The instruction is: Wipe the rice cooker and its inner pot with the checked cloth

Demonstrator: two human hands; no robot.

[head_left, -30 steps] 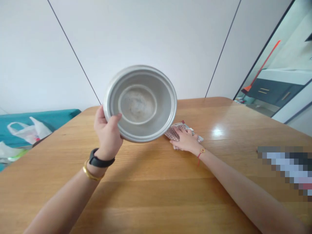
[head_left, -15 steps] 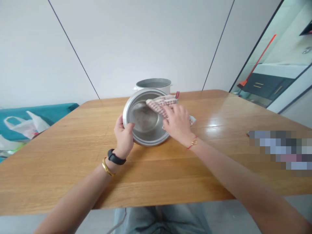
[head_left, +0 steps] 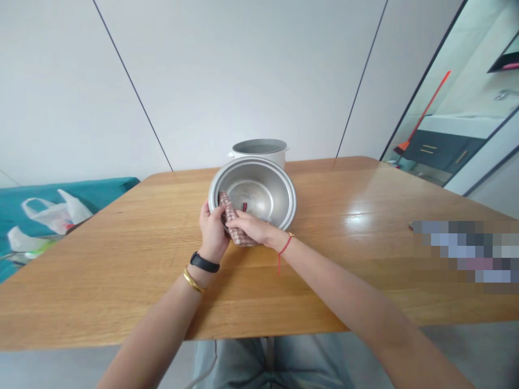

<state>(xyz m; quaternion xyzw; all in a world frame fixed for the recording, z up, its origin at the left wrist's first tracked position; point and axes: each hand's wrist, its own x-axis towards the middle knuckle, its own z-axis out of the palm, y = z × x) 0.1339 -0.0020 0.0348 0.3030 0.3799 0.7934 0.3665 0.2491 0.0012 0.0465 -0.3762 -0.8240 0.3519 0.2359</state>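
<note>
A round metal inner pot [head_left: 279, 186] is tilted with its opening toward me, above the wooden table. My left hand [head_left: 213, 229] is closed on the pot's left rim, thumb toward the inside. A red-and-white checked cloth [head_left: 239, 233] is bunched over the near left rim, close to the left thumb. My right hand [head_left: 253, 226] is closed on this cloth and presses it against the rim. A small dark red loop of the cloth shows inside the pot. Behind the pot stands a white cooker body [head_left: 275, 156] with a grey interior, partly hidden.
The wooden table [head_left: 138, 281] reaches to a white panelled wall. White plastic bags [head_left: 57, 216] lie on a teal seat [head_left: 109, 192] at the left. A blurred-out flat object [head_left: 466, 248] lies at the table's right. An orange broom [head_left: 425, 111] leans beyond a doorway.
My right hand has moved the cloth from the pot's upper right inside to its near left rim. The pot now faces more upward. My left hand stays at the left rim.
</note>
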